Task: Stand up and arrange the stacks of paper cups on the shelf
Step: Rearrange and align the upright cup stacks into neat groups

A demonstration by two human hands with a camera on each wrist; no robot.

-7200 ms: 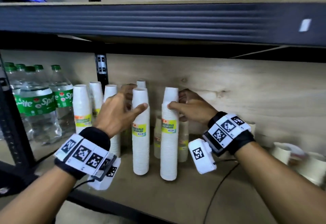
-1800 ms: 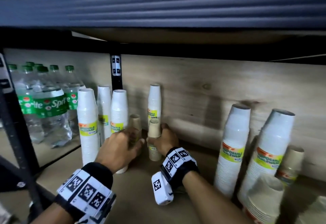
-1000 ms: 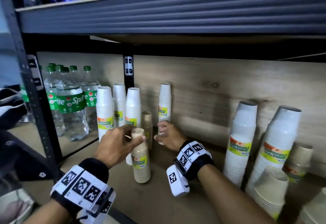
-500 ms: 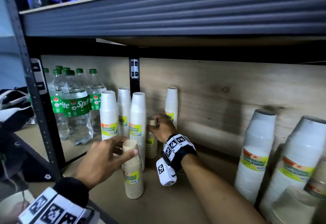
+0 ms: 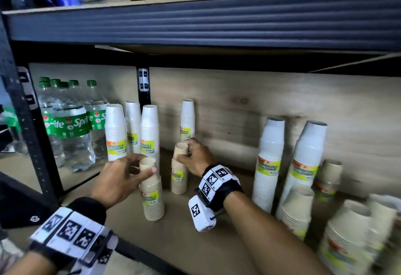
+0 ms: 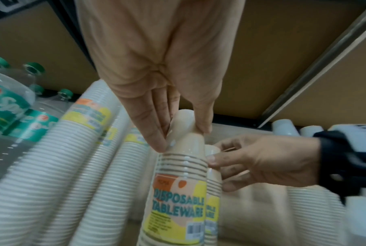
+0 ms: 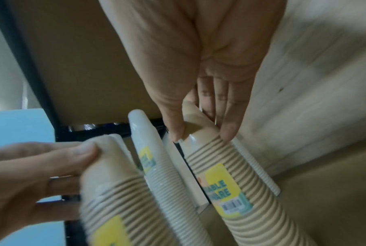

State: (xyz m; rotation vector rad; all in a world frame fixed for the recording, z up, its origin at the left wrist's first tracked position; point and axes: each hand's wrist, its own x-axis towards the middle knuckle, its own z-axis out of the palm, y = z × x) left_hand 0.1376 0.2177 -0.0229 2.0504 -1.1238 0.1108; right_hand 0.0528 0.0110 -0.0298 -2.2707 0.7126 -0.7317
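Observation:
Two short brown cup stacks stand upright on the wooden shelf (image 5: 195, 242). My left hand (image 5: 121, 179) pinches the top of the nearer brown stack (image 5: 152, 196), seen close in the left wrist view as the labelled stack (image 6: 178, 191) under my left hand (image 6: 178, 131). My right hand (image 5: 195, 155) grips the top of the farther brown stack (image 5: 179, 175), also the stack (image 7: 230, 174) under my right hand (image 7: 199, 131). Tall white stacks (image 5: 149, 131) stand behind them at the left, and one white stack (image 5: 187, 118) stands against the back wall.
Sprite bottles (image 5: 71, 123) fill the left bay behind a black upright post (image 5: 28, 123). Two tall white stacks (image 5: 269, 162) lean on the back wall at the right, with several brown stacks (image 5: 297, 207) lying and standing in front. A dark shelf beam (image 5: 217, 19) hangs overhead.
The left hand has drawn its brown stack forward toward the shelf's front edge. The right hand has shifted its brown stack slightly right, away from the white stacks. The view has shifted slightly.

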